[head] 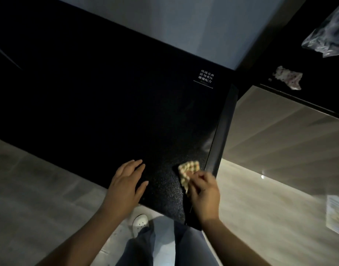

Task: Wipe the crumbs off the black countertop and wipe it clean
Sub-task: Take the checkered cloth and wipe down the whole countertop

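**On the near right corner of the black bench, a cloth under the right hand**

Near the right edge of the black, finely speckled bench [111,104], the right hand [204,195] pinches a small checked yellow-and-cream cloth [188,172], its fingers [201,176] curled closed around the cloth's near end. The cloth lies against the bench top just beside the raised dark rim along the right side. The right hand is slightly blurred.

The left hand [126,185] rests flat on the bench to the left of the cloth, palm down, fingers [136,164] spread and holding nothing. The two hands are near each other but apart.

Small white printed characters [207,78] sit on the far right part of the bench top. Crumbs are too small to make out against the speckled surface.

Farther right, on a separate dark surface, lie a crumpled pale patterned rag [288,77] and a crumpled clear plastic bag [327,35], well apart from the hands. Below the near edge, blue trousers [164,244] and a white perforated shoe [140,224] show above pale floor tiles [40,189].
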A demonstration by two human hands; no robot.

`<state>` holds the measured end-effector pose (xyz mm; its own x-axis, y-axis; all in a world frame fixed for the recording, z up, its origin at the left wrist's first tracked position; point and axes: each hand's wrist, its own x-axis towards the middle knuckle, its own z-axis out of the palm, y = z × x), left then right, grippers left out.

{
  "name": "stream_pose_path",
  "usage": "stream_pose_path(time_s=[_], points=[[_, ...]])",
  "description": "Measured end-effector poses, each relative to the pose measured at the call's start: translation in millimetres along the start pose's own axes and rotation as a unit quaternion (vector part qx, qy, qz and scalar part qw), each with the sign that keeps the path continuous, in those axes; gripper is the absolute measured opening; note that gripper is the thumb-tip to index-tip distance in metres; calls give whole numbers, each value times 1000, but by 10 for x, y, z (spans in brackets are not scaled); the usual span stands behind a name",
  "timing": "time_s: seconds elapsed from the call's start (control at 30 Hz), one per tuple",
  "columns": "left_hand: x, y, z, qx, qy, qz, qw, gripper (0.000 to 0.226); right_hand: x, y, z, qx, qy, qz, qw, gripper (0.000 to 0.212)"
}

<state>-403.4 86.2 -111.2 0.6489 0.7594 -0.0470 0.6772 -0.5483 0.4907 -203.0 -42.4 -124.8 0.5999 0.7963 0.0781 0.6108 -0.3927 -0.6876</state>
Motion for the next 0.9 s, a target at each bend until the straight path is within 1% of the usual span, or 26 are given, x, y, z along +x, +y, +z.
stream_pose_path(time_s=[0.07,0.17,0.23,0.3,0.37,0.4,0.47,0.53,0.63,0.73,0.77,0.8,0.9], points=[[-41,-42,15,18,-5,-1,1000,60,-265,-68,6,29,-39,-7,999,27],[-72,-116,26,35,-17,6,999,61,-198,-66,-79,65,-86,9,994,24],[-81,-155,30,40,-23,19,999,62,-42,-58,-164,56,-77,5,995,21],[-85,-177,30,42,-26,23,999,62,73,-41,-196,38,-35,20,998,21],[-80,-191,29,44,-28,25,998,63,54,-38,-139,22,-7,38,999,23],[-83,-199,32,44,-29,26,998,63,-26,-42,-83,5,-3,29,1000,23],[-88,-215,26,39,-30,29,998,63,-284,-82,29,-15,-14,-7,1000,23],[-87,-236,2,29,-36,36,998,63,-537,-137,83,1,-34,-23,999,26],[-101,-275,-82,4,-41,25,999,55,-691,-193,82,31,-51,-26,998,27],[-115,-281,-135,0,-31,15,999,49,-727,-275,44,74,-103,-19,992,26],[-120,-269,-143,1,-24,13,1000,48,-728,-314,18,94,-108,-14,990,25],[-124,-257,-143,1,-19,8,1000,47,-703,-358,-19,111,-97,-8,989,24],[-112,-204,-143,1,-3,-13,1000,43,-384,-414,-153,128,-5,15,992,18]])
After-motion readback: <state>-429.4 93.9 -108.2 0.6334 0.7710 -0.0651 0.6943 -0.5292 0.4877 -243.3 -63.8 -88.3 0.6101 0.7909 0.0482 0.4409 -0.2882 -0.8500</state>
